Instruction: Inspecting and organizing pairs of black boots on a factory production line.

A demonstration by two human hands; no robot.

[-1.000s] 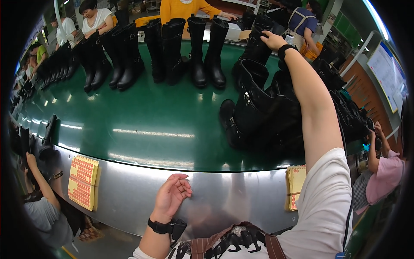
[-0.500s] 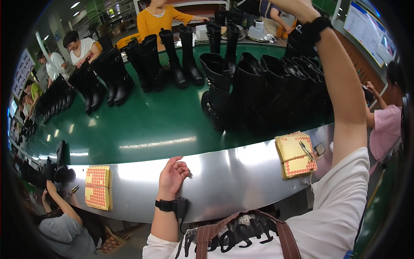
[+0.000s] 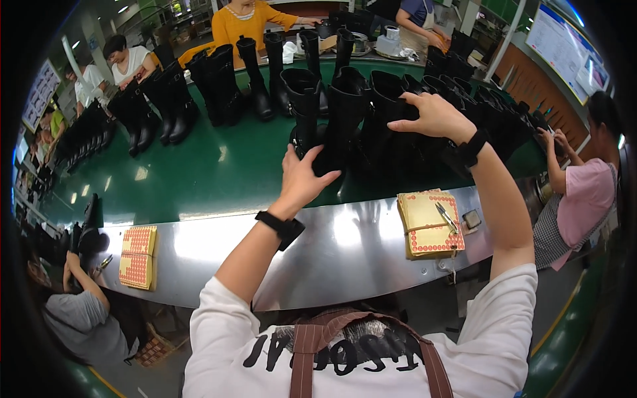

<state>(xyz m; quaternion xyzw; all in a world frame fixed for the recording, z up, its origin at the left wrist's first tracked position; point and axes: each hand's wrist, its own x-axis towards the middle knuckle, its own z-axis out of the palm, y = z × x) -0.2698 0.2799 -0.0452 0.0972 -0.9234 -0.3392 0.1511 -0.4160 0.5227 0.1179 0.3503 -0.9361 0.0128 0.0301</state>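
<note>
My left hand [image 3: 304,176] reaches out over the table's near edge, fingers and thumb spread, with nothing held. Its fingertips are by the lower part of a tall black buckled boot [image 3: 302,99]; I cannot tell whether they touch. Beside that boot stands another tall black boot [image 3: 346,99], upright. Farther right my right hand [image 3: 434,119] hangs open above and in front of a dense group of black boots, thumb and fingers apart. A black boot [image 3: 385,99] is nearest its fingertips. Dark shadows hide the lower parts of these boots.
Upright black boots line the curved green table [image 3: 166,192]. Its metal edge [image 3: 318,265] carries a sticker-sheet stack [image 3: 428,239] with snips [image 3: 446,217] on top. Another stack [image 3: 138,259] lies left. Co-workers are seated at both sides; another person in orange [image 3: 249,26] stands across.
My right hand has come down from high at the upper right to the boots. My left hand has moved forward off the metal edge, its fingers spreading toward the nearest boots.
</note>
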